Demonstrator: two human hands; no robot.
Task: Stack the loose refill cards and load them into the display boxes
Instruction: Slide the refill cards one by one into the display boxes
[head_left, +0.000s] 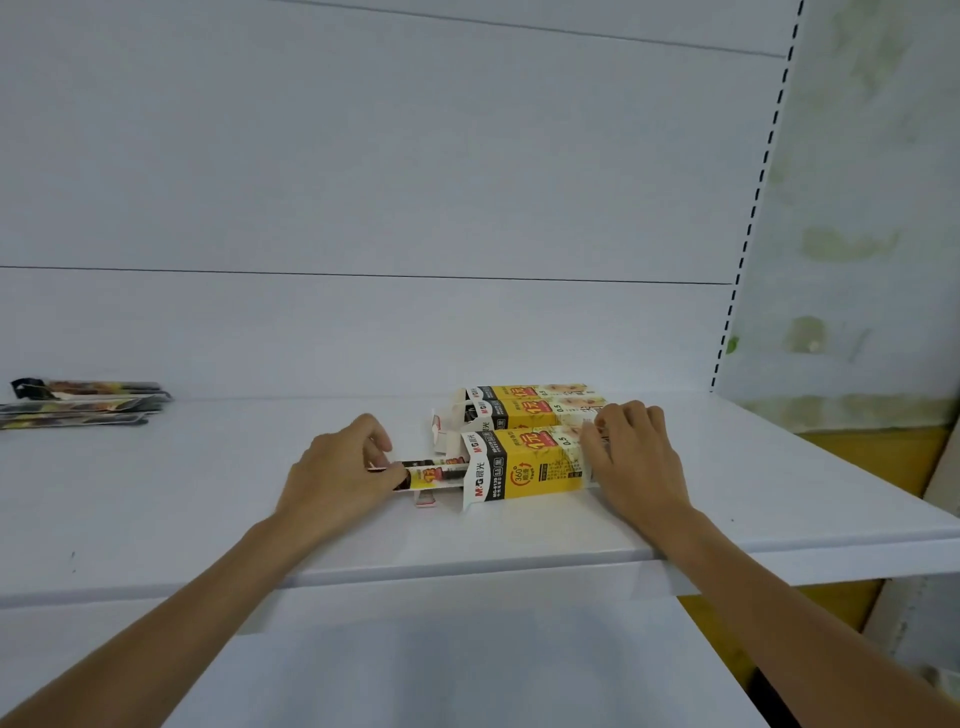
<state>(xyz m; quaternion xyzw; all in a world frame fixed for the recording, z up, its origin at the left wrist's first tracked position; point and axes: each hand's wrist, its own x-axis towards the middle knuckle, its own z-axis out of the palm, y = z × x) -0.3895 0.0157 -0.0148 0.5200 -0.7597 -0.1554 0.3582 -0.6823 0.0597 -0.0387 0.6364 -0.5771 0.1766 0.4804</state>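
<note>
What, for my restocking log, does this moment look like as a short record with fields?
surface: white shelf
left hand: pinches stack of refill cards, partly inside the open left end of the front display box
right hand: holds front display box at its right end
behind: middle display box, left flaps open; back display box
far left: loose refill cards lying on the shelf
</note>
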